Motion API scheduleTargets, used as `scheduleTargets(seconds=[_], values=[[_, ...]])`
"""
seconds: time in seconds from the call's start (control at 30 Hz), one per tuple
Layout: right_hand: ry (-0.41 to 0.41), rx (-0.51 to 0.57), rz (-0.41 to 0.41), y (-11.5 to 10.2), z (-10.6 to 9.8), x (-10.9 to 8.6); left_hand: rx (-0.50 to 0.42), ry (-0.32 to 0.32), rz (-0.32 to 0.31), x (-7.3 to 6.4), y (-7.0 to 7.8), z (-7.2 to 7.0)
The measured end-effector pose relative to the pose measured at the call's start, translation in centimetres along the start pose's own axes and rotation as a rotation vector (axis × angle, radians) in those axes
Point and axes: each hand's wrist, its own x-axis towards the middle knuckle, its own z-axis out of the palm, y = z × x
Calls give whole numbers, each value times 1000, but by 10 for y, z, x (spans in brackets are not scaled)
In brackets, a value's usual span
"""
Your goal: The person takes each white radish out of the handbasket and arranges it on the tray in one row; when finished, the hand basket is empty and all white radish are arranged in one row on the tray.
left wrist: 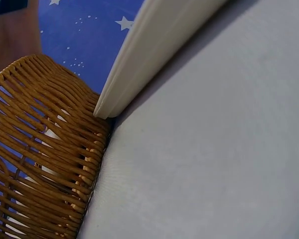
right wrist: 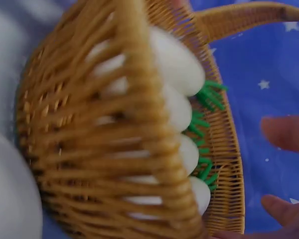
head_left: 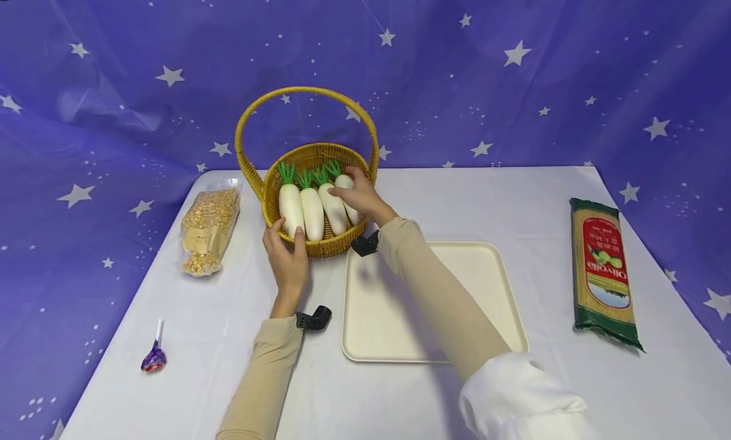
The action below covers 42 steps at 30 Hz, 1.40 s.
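Note:
A wicker basket [head_left: 320,248] with a tall arched handle stands at the back of the table. Several white radishes [head_left: 312,214] with green tops lie side by side in it. At the basket's front left my left hand [head_left: 287,259] holds the rim, thumb and a finger hooked over it. My right hand [head_left: 363,197] reaches over the right rim, thumb and fingers spread above the rightmost radish [head_left: 344,182]. In the right wrist view its fingers [right wrist: 289,132] stand apart beside the basket opening. The left wrist view shows only the basket's woven side [left wrist: 45,149].
A cream tray [head_left: 400,354] lies right of the basket's front, under the right forearm. Left of the basket is a bag of corn kernels [head_left: 210,227]; a lollipop [head_left: 154,356] lies at the front left. A green-ended noodle packet [head_left: 605,272] is at the far right.

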Motion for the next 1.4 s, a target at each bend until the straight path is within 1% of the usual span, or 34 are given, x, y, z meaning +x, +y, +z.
scheduleTargets(seconds=[0.1, 0.2, 0.33, 0.47, 0.57, 0.7, 0.87, 0.97, 1.1, 1.17, 1.27, 1.4], values=[[-12, -82, 43, -2, 1, 3, 11, 1, 3, 0, -1, -1], [-10, -123, 54, -3, 4, 5, 21, 10, 5, -1, -1, -1], [46, -167, 63, -4, 9, 6, 26, 5, 12, -1, 0, -1], [116, -243, 104, -5, 15, 8, 32, -14, 12, 0, 1, -1], [131, -270, 145, -5, 18, 9, 40, -16, 5, -1, 2, -1], [135, -302, 169, -6, 20, 11, 40, -8, 7, -1, 1, -2], [155, -347, 163, -5, 21, 13, 43, -8, 4, -1, 0, -2], [163, -371, 144, -4, 22, 14, 47, -6, 1, -1, 0, -2], [173, -415, 123, -2, 23, 16, 49, -2, 14, 0, 0, -2], [165, -419, 131, -1, 23, 16, 49, -6, 17, -1, 1, -1], [132, -423, 146, -1, 22, 15, 48, -11, 19, -1, 1, -1], [93, -415, 124, -2, 20, 15, 55, -6, 21, 0, 0, -2]])
